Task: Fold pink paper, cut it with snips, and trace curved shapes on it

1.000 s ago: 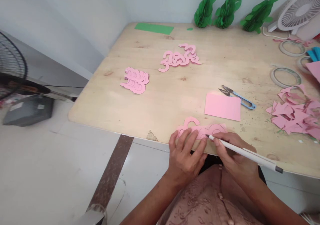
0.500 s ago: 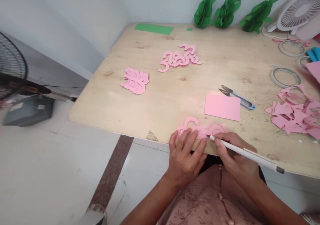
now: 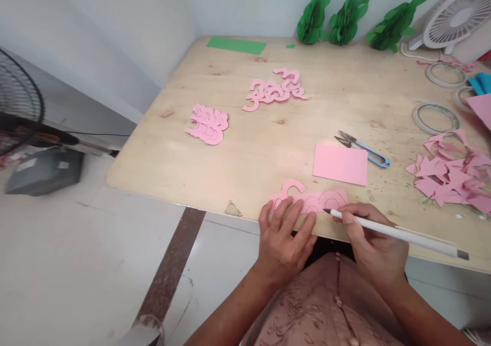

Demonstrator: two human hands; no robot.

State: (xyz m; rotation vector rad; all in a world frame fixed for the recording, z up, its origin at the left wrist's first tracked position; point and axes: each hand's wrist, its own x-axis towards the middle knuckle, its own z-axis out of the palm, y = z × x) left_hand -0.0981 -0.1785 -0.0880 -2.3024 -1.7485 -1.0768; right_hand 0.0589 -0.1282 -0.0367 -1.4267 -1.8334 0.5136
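At the table's front edge lies a strip of pink paper (image 3: 312, 202) with curved pencil-like outlines drawn on it. My left hand (image 3: 286, 236) rests on the strip's left part, its fingers spread flat. A curved pink cut-out (image 3: 293, 187) shows just beyond those fingertips. My right hand (image 3: 374, 241) grips a white pen (image 3: 402, 234), whose dark tip is at the strip's lower edge; whether it touches the paper I cannot tell. Behind the strip lies a pink paper rectangle (image 3: 340, 165), and blue-handled thread snips (image 3: 366, 150) lie against its far right corner.
Pink scraps (image 3: 452, 177) are heaped at the right, near tape rolls (image 3: 436, 117). Curved pink pieces (image 3: 272, 91) and a layered pink stack (image 3: 209, 124) lie farther left. Green paper shapes (image 3: 312, 21) and a white fan (image 3: 450, 16) stand along the wall.
My right hand has moved slightly right with the pen, drawing the tip away from the outline toward the strip's lower edge. My left hand has stayed in place.
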